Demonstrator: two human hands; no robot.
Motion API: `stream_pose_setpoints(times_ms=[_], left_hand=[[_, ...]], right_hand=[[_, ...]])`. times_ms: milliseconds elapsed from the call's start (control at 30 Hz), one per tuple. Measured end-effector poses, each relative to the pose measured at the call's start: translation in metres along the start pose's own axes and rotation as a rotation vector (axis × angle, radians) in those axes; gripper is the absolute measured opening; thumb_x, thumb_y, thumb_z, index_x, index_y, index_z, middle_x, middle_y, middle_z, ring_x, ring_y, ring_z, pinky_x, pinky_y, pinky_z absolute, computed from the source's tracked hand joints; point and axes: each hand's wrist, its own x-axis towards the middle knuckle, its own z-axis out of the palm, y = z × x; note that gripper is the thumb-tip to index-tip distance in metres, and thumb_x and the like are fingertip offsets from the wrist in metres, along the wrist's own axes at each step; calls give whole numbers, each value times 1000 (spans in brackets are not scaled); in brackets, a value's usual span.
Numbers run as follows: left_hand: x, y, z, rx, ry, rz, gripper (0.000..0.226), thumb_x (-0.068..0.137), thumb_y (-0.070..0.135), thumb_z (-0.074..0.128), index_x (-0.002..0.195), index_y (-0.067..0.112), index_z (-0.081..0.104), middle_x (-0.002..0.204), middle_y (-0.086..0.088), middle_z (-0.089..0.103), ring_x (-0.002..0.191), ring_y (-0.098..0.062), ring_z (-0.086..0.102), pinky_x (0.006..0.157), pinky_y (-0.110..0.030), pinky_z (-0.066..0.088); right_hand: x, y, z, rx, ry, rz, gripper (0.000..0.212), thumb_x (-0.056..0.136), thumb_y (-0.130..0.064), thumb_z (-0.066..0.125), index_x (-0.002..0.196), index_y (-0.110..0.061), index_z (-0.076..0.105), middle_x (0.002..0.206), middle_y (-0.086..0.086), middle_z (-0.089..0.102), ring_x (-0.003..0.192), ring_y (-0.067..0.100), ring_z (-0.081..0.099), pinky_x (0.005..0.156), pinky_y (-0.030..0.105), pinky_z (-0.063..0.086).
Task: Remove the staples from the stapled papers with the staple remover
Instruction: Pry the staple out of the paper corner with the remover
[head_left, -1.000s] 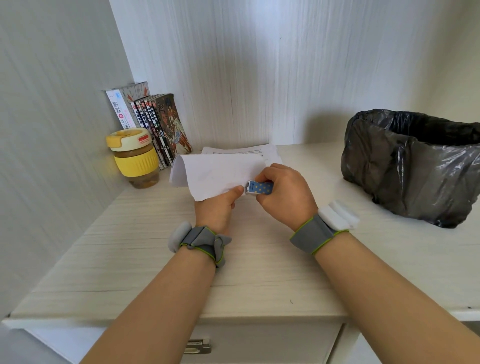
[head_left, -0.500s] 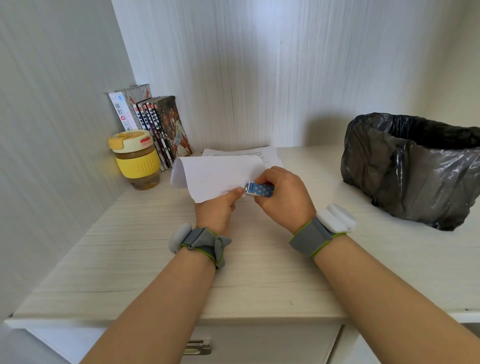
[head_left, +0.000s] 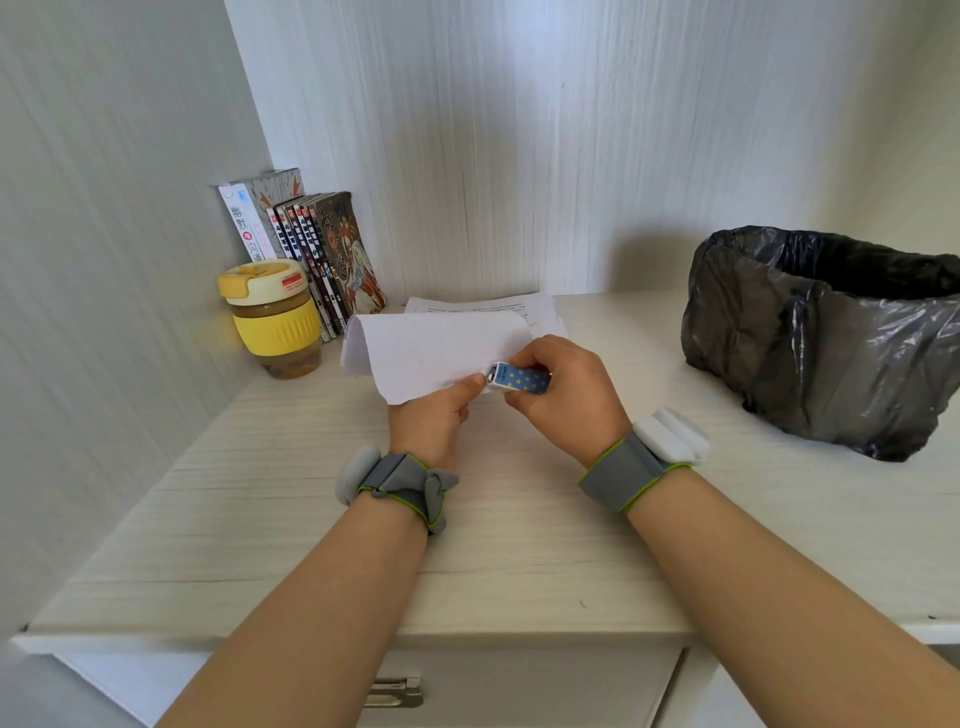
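— Pulling staples already?

— Barely under way, I judge. Left of the lined bin (head_left: 826, 343), my left hand (head_left: 431, 421) pinches the stapled papers (head_left: 436, 353) at their near corner; my right hand (head_left: 566, 395) squeezes the staple remover (head_left: 519, 378), nose at that corner.

— The staple?

— Too small to see.

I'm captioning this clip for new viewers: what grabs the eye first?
At centre, the left hand pinches folded white papers while the right hand presses a blue polka-dot staple remover to their corner. A black-lined bin sits right; a yellow cup sits left.
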Motion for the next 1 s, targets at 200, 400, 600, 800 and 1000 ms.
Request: stream_pose_setpoints(times_ms=[200,400,600,800,1000], left_hand=[[1,-1,-3,19,1,2,32,77,-4,64,60,18,50,39,12,45,37,-2,34,42,-17,33],[1,-1,-1,-4,10,-22,29,76,-6,64,61,16,52,39,13,43,37,-3,33,42,-18,31],[-1,-1,1,27,3,-12,40,77,-6,63,50,18,46,37,12,40,36,-3,32,50,-25,27],[-1,-1,2,8,0,-34,33,79,-1,64,55,16,49,38,11,46,37,-3,39,54,-25,34],[-1,1,3,-12,17,-57,27,80,-1,63,61,16,53,40,10,50,37,-4,41,53,-24,36]], right_hand=[[0,2,2,20,-7,-3,21,70,-3,70,91,-1,66,92,13,64,78,13,49,66,19,36],[-1,0,1,16,2,-62,19,69,2,69,87,3,64,87,15,62,77,15,48,63,18,33],[0,0,1,6,-26,-73,18,67,7,66,84,2,65,86,14,62,78,16,48,63,23,34],[3,2,-1,76,6,2,18,68,6,67,85,-1,64,89,14,63,78,16,50,68,25,40],[3,1,-1,94,25,-9,19,68,6,67,86,0,65,89,15,63,80,16,50,68,21,38]])
